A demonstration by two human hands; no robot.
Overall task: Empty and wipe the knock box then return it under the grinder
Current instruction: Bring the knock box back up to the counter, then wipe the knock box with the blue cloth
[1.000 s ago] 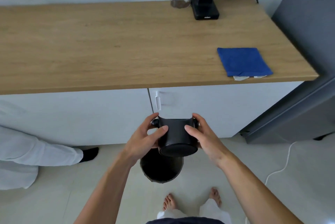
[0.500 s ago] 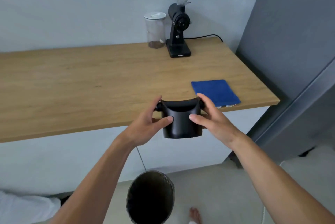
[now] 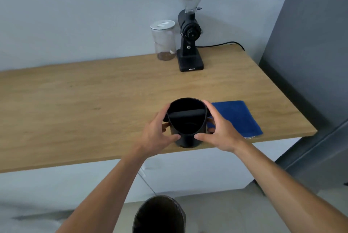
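At the front edge of the wooden bench [image 3: 94, 110], the round black plastic knock box [image 3: 186, 122] sits upright, mouth up, in a two-handed grip: left hand [image 3: 157, 135] and right hand [image 3: 219, 132] clasp opposite walls. Just right of the grip lies a folded blue cloth [image 3: 236, 117]; well beyond it stands the black grinder [image 3: 189, 33].

Both hands [image 3: 158, 134] gripping upright knock box [image 3: 186, 125], blue cloth [image 3: 237, 117] beside, grinder [image 3: 189, 31] behind

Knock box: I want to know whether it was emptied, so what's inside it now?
Inside the knock box a black knock bar spans the opening, with dark bare-looking floor below. No grounds are visible, though the bar hides a strip of the interior. Both hands grip its sides.
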